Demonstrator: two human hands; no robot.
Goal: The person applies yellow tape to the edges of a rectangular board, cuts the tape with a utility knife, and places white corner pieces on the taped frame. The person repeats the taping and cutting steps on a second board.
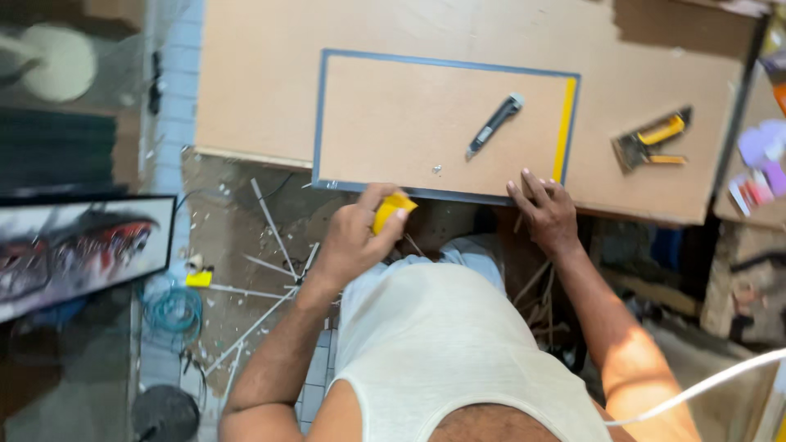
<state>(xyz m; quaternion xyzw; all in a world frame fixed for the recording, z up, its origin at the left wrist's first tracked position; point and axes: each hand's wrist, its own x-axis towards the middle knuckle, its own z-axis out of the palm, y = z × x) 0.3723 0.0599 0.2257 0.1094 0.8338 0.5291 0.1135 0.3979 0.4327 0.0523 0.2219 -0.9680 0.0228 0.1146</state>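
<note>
A picture frame (321, 123) with a grey rim lies face down on the brown board table (262, 74), its brown backing board showing. Yellow tape (563, 123) runs along the frame's right edge. My left hand (354, 237) is closed around a yellow tape roll (391, 209) at the frame's near edge. My right hand (544, 213) rests fingers spread on the frame's near right corner, holding nothing. A grey and black utility knife (494, 124) lies on the backing board, between and beyond my hands.
A yellow and black staple gun (652, 139) lies on the table right of the frame. A framed picture (74, 245) leans at the left. Thin white strips (262, 278) and scraps litter the floor. Coloured items (760, 168) sit at far right.
</note>
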